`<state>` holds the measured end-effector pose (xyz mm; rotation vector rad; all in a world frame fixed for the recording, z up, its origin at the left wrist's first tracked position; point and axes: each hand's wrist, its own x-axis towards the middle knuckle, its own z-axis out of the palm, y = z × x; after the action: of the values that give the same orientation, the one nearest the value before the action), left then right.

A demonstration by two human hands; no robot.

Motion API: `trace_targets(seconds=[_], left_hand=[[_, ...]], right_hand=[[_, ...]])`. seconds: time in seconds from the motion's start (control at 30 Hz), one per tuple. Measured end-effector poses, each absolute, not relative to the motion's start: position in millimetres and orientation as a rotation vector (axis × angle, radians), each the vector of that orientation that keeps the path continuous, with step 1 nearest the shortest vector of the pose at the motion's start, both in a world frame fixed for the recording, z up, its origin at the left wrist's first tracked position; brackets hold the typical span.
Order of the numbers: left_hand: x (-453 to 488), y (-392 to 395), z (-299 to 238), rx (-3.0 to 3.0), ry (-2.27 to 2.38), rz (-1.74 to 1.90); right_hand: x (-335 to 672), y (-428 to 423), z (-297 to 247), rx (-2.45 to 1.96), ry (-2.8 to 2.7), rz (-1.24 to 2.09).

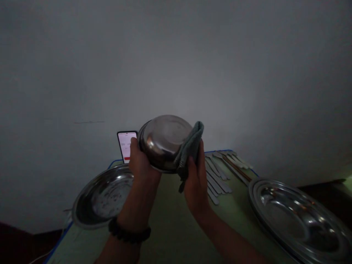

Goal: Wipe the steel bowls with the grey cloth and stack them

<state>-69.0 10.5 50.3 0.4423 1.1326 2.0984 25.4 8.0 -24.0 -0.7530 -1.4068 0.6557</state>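
Observation:
A small steel bowl (162, 141) is held up above the table with its underside facing me. My left hand (140, 163) grips its left rim, fingers closed round the edge. My right hand (195, 178) presses a grey-green cloth (191, 146) against the bowl's right side, fingers closed on the cloth. A dark bead bracelet (129, 233) sits on my left wrist.
A large steel plate (101, 198) lies at the table's left, and another large steel tray (299, 216) at the right. Several flat utensils (220, 172) lie at the far right. A lit phone (127, 145) leans against the wall behind the green table (170, 223).

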Motion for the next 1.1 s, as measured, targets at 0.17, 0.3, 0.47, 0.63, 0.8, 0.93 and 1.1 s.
trace_targets(seconds=[0.17,0.3,0.47,0.63,0.8,0.93,1.1], left_hand=[[-73,18,39,0.113,1.047,2.17],[-62,22,36,0.171,0.95,2.089],[-56,24,34,0.151,0.883,2.05],[-88,18,34,0.364,1.303,2.149],[-105,-4,48,1.225,2.018,1.933],[-97,-13,55,1.744,2.095,1.65],[-88,-12,47,2.355,1.676,1.197]], right_hand=[[26,1,-24,-0.701,-1.694,0.195],[46,25,-16,-0.576,-1.823,-0.012],[75,57,-8,-0.706,-1.581,0.238],[85,68,-10,-0.937,-1.833,0.359],[80,57,-35,-0.889,-2.538,0.512],[81,53,-36,-0.863,-2.52,0.777],[86,59,1,-0.903,-1.612,1.395]])
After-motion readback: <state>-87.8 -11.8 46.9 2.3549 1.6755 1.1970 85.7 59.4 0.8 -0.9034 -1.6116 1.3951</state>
